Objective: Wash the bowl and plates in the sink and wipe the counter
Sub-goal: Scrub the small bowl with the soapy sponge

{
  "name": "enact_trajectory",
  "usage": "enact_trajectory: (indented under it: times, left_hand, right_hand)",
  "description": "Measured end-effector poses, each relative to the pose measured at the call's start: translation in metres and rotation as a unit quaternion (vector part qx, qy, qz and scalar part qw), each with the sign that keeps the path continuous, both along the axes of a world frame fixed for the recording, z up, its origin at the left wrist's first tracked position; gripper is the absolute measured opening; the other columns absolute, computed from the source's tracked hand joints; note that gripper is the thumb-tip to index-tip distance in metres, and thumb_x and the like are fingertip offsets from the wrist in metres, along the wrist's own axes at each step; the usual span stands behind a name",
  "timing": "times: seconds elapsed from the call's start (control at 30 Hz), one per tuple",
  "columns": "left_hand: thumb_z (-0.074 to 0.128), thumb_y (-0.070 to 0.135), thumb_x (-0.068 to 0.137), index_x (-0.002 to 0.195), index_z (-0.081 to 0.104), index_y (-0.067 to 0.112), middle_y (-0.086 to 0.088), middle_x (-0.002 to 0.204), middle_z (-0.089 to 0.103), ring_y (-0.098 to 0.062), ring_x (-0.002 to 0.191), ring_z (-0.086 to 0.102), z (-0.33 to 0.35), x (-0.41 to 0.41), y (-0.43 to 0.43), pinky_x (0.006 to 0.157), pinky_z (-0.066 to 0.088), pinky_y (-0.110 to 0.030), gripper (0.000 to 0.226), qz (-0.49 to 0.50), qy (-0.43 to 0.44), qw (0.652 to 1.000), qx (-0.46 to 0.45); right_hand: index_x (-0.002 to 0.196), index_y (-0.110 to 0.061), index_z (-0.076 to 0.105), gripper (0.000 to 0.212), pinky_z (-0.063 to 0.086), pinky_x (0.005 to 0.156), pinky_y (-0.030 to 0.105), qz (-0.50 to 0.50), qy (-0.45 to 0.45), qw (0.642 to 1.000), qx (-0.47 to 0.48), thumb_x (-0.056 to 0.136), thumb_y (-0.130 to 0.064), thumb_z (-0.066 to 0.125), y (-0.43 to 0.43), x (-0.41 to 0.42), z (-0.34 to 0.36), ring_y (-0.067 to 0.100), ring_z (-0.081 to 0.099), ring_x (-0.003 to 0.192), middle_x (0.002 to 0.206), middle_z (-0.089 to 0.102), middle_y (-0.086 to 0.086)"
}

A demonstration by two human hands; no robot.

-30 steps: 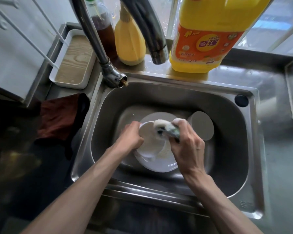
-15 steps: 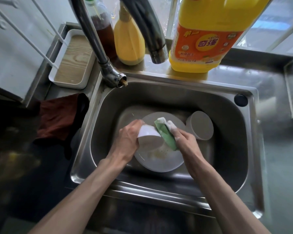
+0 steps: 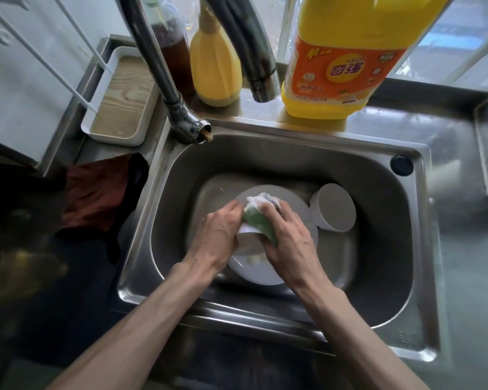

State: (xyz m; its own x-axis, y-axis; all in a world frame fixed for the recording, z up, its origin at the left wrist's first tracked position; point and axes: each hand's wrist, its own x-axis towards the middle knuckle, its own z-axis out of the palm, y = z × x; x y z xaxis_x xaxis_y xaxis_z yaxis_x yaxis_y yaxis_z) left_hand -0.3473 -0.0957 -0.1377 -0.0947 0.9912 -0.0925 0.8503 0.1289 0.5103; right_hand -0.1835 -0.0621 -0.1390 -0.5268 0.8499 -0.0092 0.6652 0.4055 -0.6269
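In the steel sink (image 3: 378, 249) lies a white plate (image 3: 261, 273). Above it my left hand (image 3: 217, 237) grips a small white bowl (image 3: 250, 239) by its left rim. My right hand (image 3: 290, 243) holds a green, soapy sponge (image 3: 258, 218) and presses it against the bowl's far side. White foam covers the sponge's top end. Both hands hide most of the bowl. A second white bowl (image 3: 334, 206) lies on its side at the sink's right, just past the plate.
The tap spout (image 3: 254, 52) hangs over the sink's back edge. Behind it stand a large yellow detergent jug (image 3: 347, 52), a yellow squeeze bottle (image 3: 214, 68) and a dark sauce bottle (image 3: 172, 54). A dark red cloth (image 3: 96, 198) and a white tray (image 3: 119, 99) lie on the left counter.
The sponge turned green side up and slid to the bowl's far side. My left hand shifted its grip on the bowl, and the two hands now sit closer together.
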Motion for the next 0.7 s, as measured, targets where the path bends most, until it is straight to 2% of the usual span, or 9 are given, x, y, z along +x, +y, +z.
enact_trajectory:
  times: [0.07, 0.13, 0.2, 0.3, 0.43, 0.5, 0.57, 0.6, 0.7]
  left_hand:
    - [0.058, -0.013, 0.078, 0.106, 0.062, 0.019, 0.0, 0.102, 0.067, -0.033, 0.091, 0.068, -0.004, 0.002, -0.001, 0.072, 0.055, -0.046, 0.043, 0.042, -0.04, 0.998, 0.01]
    - [0.06, -0.012, 0.076, 0.104, 0.064, 0.022, 0.003, 0.103, 0.069, -0.029, 0.092, 0.068, -0.006, 0.002, -0.001, 0.073, 0.056, -0.044, 0.045, 0.081, -0.061, 0.994, 0.03]
    - [0.062, -0.01, 0.078, 0.105, 0.063, 0.024, 0.004, 0.104, 0.068, -0.029, 0.09, 0.068, -0.006, 0.003, -0.001, 0.071, 0.057, -0.045, 0.043, 0.074, -0.058, 0.995, 0.027]
    - [0.062, -0.008, 0.083, 0.109, 0.059, 0.023, 0.002, 0.109, 0.064, -0.032, 0.09, 0.068, -0.002, 0.007, 0.0, 0.071, 0.056, -0.047, 0.04, 0.045, -0.037, 0.998, 0.008]
    - [0.058, -0.01, 0.086, 0.119, 0.057, 0.013, -0.008, 0.113, 0.059, -0.036, 0.097, 0.067, 0.015, 0.019, 0.008, 0.069, 0.044, -0.037, 0.04, 0.002, 0.079, 0.995, -0.066]
    - [0.056, -0.009, 0.088, 0.119, 0.06, 0.012, -0.008, 0.11, 0.06, -0.036, 0.096, 0.067, 0.018, 0.021, 0.011, 0.069, 0.044, -0.038, 0.038, 0.003, 0.097, 0.994, -0.053]
    - [0.059, -0.004, 0.087, 0.114, 0.065, 0.019, -0.004, 0.108, 0.066, -0.033, 0.096, 0.068, 0.015, 0.02, 0.011, 0.073, 0.053, -0.041, 0.036, 0.038, 0.032, 0.998, -0.028]
    - [0.062, 0.001, 0.087, 0.112, 0.068, 0.024, 0.0, 0.108, 0.07, -0.028, 0.097, 0.068, 0.011, 0.016, 0.011, 0.077, 0.055, -0.04, 0.035, 0.079, -0.033, 0.996, -0.033]
    - [0.071, 0.019, 0.091, 0.112, 0.071, 0.031, 0.004, 0.105, 0.074, -0.021, 0.099, 0.069, 0.001, 0.011, 0.007, 0.08, 0.06, -0.039, 0.024, 0.18, -0.258, 0.94, -0.131]
  right_hand:
    - [0.14, -0.032, 0.05, 0.056, 0.054, 0.088, 0.041, -0.06, 0.006, 0.998, 0.008, 0.091, -0.018, 0.071, 0.002, 0.0, -0.002, 0.027, 0.06, 0.12, 0.141, 0.057, -0.002]
    - [0.138, -0.029, 0.058, 0.049, 0.049, 0.092, 0.034, -0.136, 0.037, 0.989, -0.045, 0.092, -0.018, 0.071, 0.002, 0.003, -0.005, 0.021, 0.061, 0.119, 0.136, 0.063, -0.005]
    - [0.134, -0.029, 0.062, 0.043, 0.046, 0.087, 0.028, -0.175, 0.053, 0.979, -0.087, 0.093, -0.016, 0.071, 0.002, 0.004, -0.008, 0.019, 0.063, 0.114, 0.128, 0.068, -0.007]
    - [0.13, -0.026, 0.061, 0.043, 0.05, 0.078, 0.037, -0.155, 0.016, 0.987, -0.039, 0.092, -0.007, 0.067, 0.002, 0.001, -0.008, 0.027, 0.067, 0.103, 0.118, 0.072, -0.001]
    - [0.132, -0.025, 0.059, 0.054, 0.052, 0.073, 0.04, -0.075, -0.063, 0.992, 0.081, 0.084, 0.0, 0.067, 0.001, -0.009, -0.001, 0.029, 0.066, 0.096, 0.128, 0.067, -0.002]
    - [0.131, -0.024, 0.059, 0.052, 0.052, 0.067, 0.04, -0.07, -0.076, 0.989, 0.108, 0.084, -0.002, 0.068, 0.0, -0.01, 0.001, 0.029, 0.067, 0.091, 0.126, 0.068, -0.002]
    - [0.13, -0.023, 0.059, 0.049, 0.052, 0.063, 0.04, -0.099, -0.06, 0.989, 0.092, 0.086, -0.003, 0.07, 0.0, -0.004, -0.001, 0.031, 0.069, 0.088, 0.118, 0.071, -0.001]
    - [0.129, -0.022, 0.06, 0.047, 0.054, 0.065, 0.04, -0.129, -0.036, 0.989, 0.066, 0.088, -0.004, 0.07, 0.001, 0.0, -0.004, 0.031, 0.07, 0.089, 0.115, 0.072, 0.0]
    - [0.13, -0.02, 0.064, 0.038, 0.052, 0.073, 0.031, -0.206, 0.066, 0.976, -0.018, 0.094, -0.007, 0.065, 0.0, 0.01, -0.007, 0.026, 0.071, 0.091, 0.106, 0.076, 0.002]
